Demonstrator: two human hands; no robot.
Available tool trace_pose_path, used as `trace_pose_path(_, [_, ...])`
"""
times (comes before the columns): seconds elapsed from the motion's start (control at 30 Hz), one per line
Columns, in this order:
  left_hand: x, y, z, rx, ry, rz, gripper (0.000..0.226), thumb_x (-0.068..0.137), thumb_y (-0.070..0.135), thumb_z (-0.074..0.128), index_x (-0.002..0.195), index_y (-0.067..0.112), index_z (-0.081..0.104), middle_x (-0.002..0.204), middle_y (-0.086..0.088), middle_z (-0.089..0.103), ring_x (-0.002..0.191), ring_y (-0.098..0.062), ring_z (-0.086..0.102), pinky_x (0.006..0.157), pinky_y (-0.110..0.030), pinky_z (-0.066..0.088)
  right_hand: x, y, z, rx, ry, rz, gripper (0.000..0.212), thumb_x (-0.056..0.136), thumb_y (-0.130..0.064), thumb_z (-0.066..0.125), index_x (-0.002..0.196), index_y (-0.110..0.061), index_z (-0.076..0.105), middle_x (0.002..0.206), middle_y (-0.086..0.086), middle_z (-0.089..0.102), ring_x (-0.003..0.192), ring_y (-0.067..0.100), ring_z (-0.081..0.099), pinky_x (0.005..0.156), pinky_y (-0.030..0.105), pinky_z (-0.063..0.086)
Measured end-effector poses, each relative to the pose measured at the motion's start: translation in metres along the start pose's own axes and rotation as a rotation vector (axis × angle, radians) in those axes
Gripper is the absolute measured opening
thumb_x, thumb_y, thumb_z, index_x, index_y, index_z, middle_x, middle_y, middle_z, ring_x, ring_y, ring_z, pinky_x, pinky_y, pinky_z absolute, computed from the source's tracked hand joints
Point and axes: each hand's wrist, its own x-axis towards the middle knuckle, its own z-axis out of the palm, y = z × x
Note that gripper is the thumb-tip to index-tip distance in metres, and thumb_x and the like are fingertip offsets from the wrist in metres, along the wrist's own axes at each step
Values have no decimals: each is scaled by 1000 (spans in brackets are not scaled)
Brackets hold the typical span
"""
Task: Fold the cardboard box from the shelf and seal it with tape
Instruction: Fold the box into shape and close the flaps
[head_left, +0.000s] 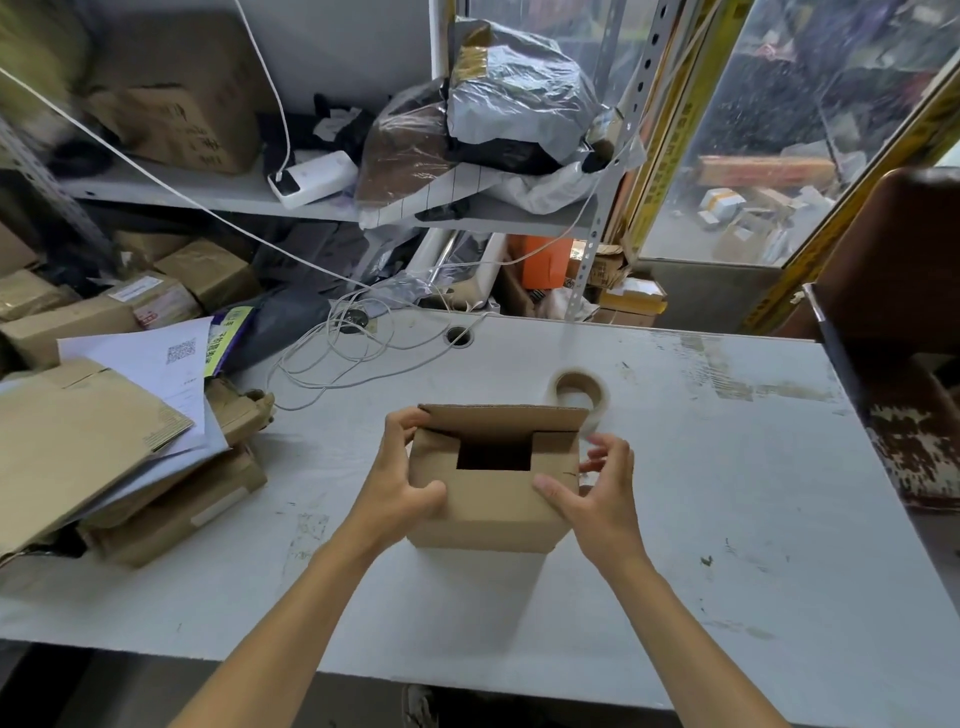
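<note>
A small brown cardboard box (493, 509) stands on the white table (727, 519) in front of me. Its two side flaps are folded in, with a dark gap between them, and the far flap stands up. My left hand (402, 480) grips the box's left side, thumb on the near face and fingers over the top left edge. My right hand (597, 493) holds the right side, thumb pressed on the near face and fingers spread by the right edge. A roll of clear tape (582, 392) lies on the table just behind the box, partly hidden by the raised flap.
Flattened cartons and papers (104, 431) are piled at the table's left edge. Loose white cables (353, 353) trail across the far left of the table. A cluttered metal shelf (363, 208) stands behind. A brown chair (893, 291) is at the right.
</note>
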Motion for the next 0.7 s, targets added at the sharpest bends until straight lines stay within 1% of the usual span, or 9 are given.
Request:
trace_pose_path(0.07, [-5,-1,6,-31,1,29,86,66,8,53,132,55,25,133,14,42,124,3,43,95,-22,45,4,3,1,-5,-3,-56,87,73,-29,85,139,-35,28,128,-9,33,112,9,47,85,24,48])
trace_pose_path(0.13, [-7,0,9,-20,11,34,95,68,7,51,143,55,19,132,19,41,118,12,43,86,-8,43,7,3,2,19,-34,-85,94,75,-28,83,143,-45,22,138,-13,30,122,9,43,91,27,46])
trace_pose_path(0.23, [-6,0,15,32,71,81,71,71,9,52,130,48,46,131,16,42,118,9,43,90,-12,43,10,5,1,93,-36,-89,78,73,-30,83,124,-57,30,135,-13,41,123,5,45,92,31,48])
trace_pose_path(0.3, [-3,-2,19,52,130,81,37,78,18,59,110,36,61,128,12,43,118,10,44,96,-18,41,13,6,1,98,-47,-104,52,67,-43,77,107,-53,45,130,-18,44,120,0,47,96,37,48])
trace_pose_path(0.37, [-1,-5,22,60,151,44,14,82,28,68,96,29,67,127,13,43,113,15,46,92,-13,39,16,8,1,72,-72,-123,31,65,-50,71,92,-47,56,132,-18,43,118,-1,49,97,37,46])
trace_pose_path(0.43, [1,-8,22,43,155,-2,11,84,26,74,94,25,68,128,13,46,109,18,50,87,-9,39,17,11,2,96,-74,-111,28,65,-50,70,90,-42,61,134,-20,45,118,1,51,96,36,47])
trace_pose_path(0.53, [3,-7,22,9,175,-39,18,78,34,75,93,31,65,124,20,51,113,12,51,91,-17,40,19,13,3,152,-78,-96,43,69,-51,67,106,-29,64,126,-41,47,123,8,52,97,34,47])
trace_pose_path(0.63, [5,-6,24,6,186,-65,27,78,31,76,100,36,61,122,17,49,109,15,48,90,-9,37,18,14,4,176,-151,-72,18,79,-42,66,97,-42,68,134,-42,41,128,4,49,102,38,46])
trace_pose_path(0.7, [4,-5,24,27,193,-61,29,81,25,76,102,38,62,122,12,47,105,17,47,86,0,34,19,15,3,188,-169,-70,16,79,-40,66,94,-41,70,137,-37,44,127,4,50,103,42,46])
